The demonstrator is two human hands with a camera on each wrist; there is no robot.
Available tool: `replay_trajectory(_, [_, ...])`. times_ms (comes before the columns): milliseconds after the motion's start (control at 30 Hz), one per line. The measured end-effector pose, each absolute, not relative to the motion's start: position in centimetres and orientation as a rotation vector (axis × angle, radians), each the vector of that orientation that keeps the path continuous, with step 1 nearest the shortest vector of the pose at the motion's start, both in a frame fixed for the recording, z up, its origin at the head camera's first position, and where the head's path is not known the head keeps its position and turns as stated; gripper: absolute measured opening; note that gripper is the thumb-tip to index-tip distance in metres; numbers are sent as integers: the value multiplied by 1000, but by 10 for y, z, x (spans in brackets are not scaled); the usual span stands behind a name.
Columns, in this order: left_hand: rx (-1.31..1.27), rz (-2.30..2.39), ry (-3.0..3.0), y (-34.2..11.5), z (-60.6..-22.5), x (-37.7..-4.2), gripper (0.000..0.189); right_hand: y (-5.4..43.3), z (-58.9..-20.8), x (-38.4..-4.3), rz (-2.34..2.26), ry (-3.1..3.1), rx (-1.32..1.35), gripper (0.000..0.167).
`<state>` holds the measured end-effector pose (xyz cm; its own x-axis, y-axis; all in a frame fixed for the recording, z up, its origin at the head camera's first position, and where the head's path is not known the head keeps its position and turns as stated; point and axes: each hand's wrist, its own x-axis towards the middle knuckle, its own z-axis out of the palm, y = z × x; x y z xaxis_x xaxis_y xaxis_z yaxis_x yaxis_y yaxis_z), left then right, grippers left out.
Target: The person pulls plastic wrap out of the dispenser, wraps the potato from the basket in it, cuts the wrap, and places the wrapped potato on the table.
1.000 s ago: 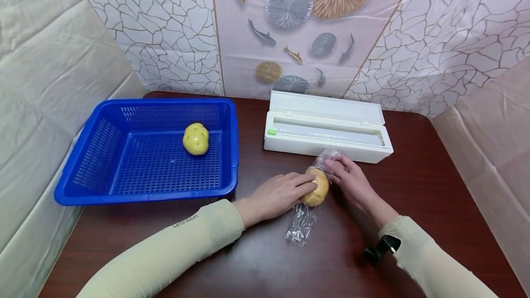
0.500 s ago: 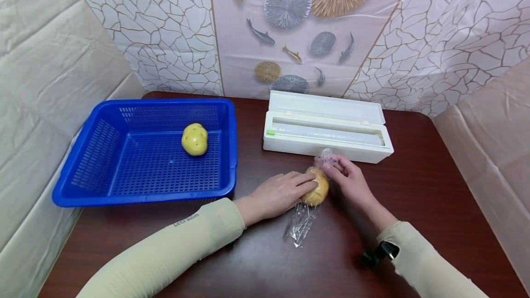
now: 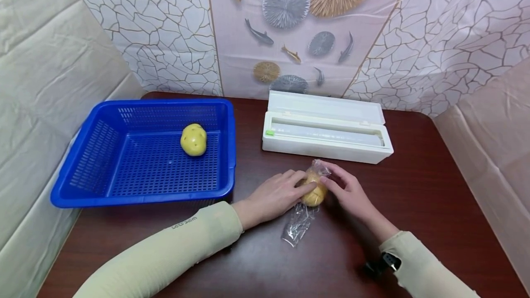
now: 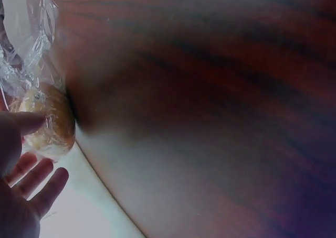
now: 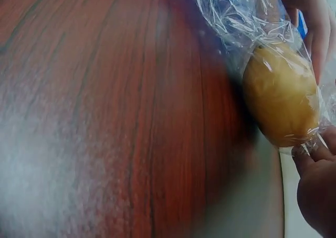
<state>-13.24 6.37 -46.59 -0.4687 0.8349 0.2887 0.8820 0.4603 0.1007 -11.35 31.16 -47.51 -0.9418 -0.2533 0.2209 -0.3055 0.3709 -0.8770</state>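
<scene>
A yellow-brown potato [image 3: 316, 196], wrapped in clear plastic film [image 3: 299, 226], lies on the table between the two hands. My left hand [image 3: 271, 197] holds it from the left, with the thumb laid over its near side. At the potato's far end my right hand [image 3: 352, 197] pinches the gathered film between thumb and fingers. A loose, crumpled tail of film trails toward the table's front. Close up in the right wrist view, the film is stretched smooth over the potato [image 5: 281, 99] and bunched at both ends. The left wrist view shows the left thumb against the wrapped potato [image 4: 60, 120].
A blue perforated basket [image 3: 142, 195] stands at the left with one yellow potato [image 3: 193, 140] in it. Behind the hands is a white box [image 3: 327, 147], lid up, holding a roll of film [image 3: 327, 133]. Patterned cloth walls enclose the dark wooden table [image 3: 418, 178].
My right hand has drawn the film's far end back toward the potato, from near the white box to right over the potato's far end. The left hand keeps its hold.
</scene>
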Motion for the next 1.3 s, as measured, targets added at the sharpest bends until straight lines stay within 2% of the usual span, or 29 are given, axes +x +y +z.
replay_trajectory(333, [-1457, -506, -2477, 59, -467, -132, 25, 318, -477, -107, 1262, -2613, 856, 54])
replay_trajectory(567, [-1459, -526, -2494, 56, -465, -135, 21, 329, -478, -100, 773, -2781, 1030, 74])
replay_trajectory(733, [-1484, -515, -2478, 57, -465, -136, 17, 334, -476, -99, 589, -2799, 1115, 69])
replay_trajectory(933, [-1518, -500, -2469, 57, -465, -139, 17, 335, -470, -99, 601, -2774, 1125, 62])
replay_trajectory(1300, [-1522, -483, -2454, 56, -464, -139, 12, 325, -477, -96, 628, -2810, 1110, 67])
